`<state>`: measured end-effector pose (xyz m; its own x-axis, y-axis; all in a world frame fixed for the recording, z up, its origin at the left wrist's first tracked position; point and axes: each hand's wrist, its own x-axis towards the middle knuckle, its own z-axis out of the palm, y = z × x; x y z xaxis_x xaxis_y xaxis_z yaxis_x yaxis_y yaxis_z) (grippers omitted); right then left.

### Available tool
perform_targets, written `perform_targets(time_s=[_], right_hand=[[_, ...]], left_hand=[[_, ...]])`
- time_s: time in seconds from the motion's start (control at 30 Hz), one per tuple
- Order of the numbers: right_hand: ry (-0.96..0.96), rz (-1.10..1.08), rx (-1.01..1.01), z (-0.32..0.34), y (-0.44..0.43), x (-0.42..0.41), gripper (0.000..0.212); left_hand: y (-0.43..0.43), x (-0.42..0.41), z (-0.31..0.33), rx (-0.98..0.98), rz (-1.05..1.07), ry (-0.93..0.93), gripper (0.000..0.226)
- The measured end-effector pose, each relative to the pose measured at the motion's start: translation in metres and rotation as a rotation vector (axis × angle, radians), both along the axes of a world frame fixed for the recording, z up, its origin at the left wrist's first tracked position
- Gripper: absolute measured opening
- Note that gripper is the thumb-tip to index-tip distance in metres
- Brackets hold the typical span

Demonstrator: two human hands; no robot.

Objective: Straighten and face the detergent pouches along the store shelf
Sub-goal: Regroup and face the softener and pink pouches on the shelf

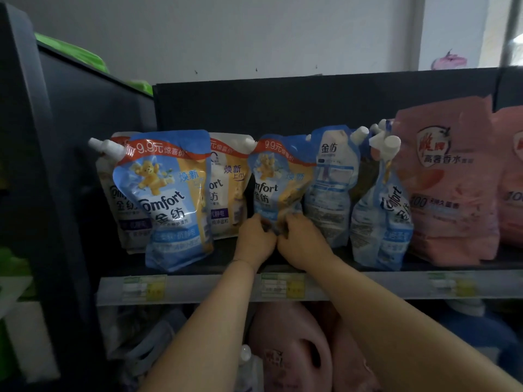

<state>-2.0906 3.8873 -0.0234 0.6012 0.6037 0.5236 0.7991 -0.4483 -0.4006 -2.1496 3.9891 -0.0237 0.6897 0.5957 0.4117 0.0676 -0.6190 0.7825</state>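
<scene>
Forearms (396,315) raised: left hand (256,240) and right hand (304,239), fingers (291,219) pinching middle blue pouch (278,179) at its base, apparently to square it.

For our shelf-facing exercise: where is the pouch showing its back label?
Head view, right of centre on the shelf: the back-facing pouch stands between the held pouch and a tilted blue pouch.

1. Both bare forearms are raised forward and upward, drawn together toward the wrists.
2. The left hand (256,240) and the right hand (304,239) are held side by side, touching each other.
3. The fingers of both hands are curled onto the lower edge of a blue Comfort pouch (278,182).
</scene>
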Motion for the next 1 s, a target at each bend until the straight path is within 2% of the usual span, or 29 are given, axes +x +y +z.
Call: perform_targets(time_s=[0.07,0.23,0.3,0.37,0.47,0.57,0.63,0.73,0.8,0.87,1.0], right_hand=[[0.023,0.001,-0.060,-0.002,0.005,0.007,0.037],[0.123,-0.037,-0.399,-0.002,0.008,0.030,0.074],[0.109,-0.045,-0.535,0.002,0.003,0.037,0.073],[0.117,-0.050,-0.579,0.006,0.001,0.041,0.069],[0.133,-0.031,-0.554,0.008,0.001,0.044,0.066],[0.192,-0.032,-0.528,0.011,-0.003,0.047,0.070],[0.218,-0.073,-0.424,0.015,-0.003,0.049,0.057],[0.242,-0.104,-0.290,0.014,0.001,0.051,0.032],[0.276,-0.121,-0.282,0.014,0.003,0.052,0.040],[0.316,-0.132,-0.278,0.019,0.000,0.055,0.058],[0.281,-0.187,-0.298,0.025,-0.007,0.059,0.073]], left_hand=[[-0.001,-0.001,0.000,0.072,-0.035,0.017,0.016],[-0.002,0.000,-0.003,0.190,-0.164,0.185,0.036],[-0.002,0.002,-0.003,0.227,-0.212,0.249,0.041],[-0.001,0.005,-0.004,0.244,-0.210,0.292,0.040],[-0.002,0.005,-0.003,0.321,-0.146,0.305,0.038],[-0.006,0.001,0.001,0.454,-0.021,0.364,0.046],[-0.005,0.001,0.000,0.395,0.031,0.332,0.047],[-0.006,-0.001,-0.001,0.204,-0.035,0.236,0.045],[-0.004,0.000,-0.003,0.088,-0.102,0.191,0.049],[-0.002,0.001,-0.004,0.020,-0.130,0.143,0.054],[0.003,0.002,-0.005,0.004,-0.120,0.152,0.055]])
